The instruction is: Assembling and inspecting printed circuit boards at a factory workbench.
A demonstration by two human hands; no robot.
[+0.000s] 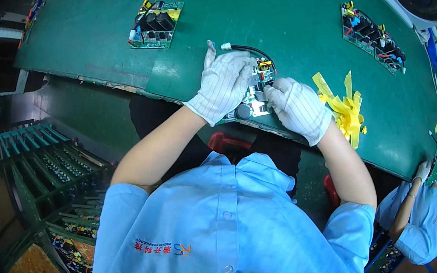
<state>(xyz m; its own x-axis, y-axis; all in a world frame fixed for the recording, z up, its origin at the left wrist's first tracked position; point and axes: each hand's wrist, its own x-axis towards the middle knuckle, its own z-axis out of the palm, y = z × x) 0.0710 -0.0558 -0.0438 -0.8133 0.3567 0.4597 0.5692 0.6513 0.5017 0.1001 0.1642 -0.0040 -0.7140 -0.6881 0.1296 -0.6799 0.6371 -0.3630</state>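
A green circuit board (258, 93) with black and silver parts lies at the table's near edge, between my two hands. Both hands wear white striped gloves. My left hand (222, 84) covers the board's left side, fingers bent over it and one digit sticking up and away. At the board's right edge my right hand (298, 108) has its fingers curled together; whatever sits between the fingertips is hidden. A black cable (257, 51) with a white connector (226, 46) arcs around the board's far end. A round black component (243, 111) shows at the near end.
Yellow tape strips (350, 109) lie bunched right of my right hand. Two more populated boards rest farther off, one at left (155, 26) and one at right (372, 39). Green racks (43, 168) holding boards stand at lower left. A co-worker (418, 218) sits at far right.
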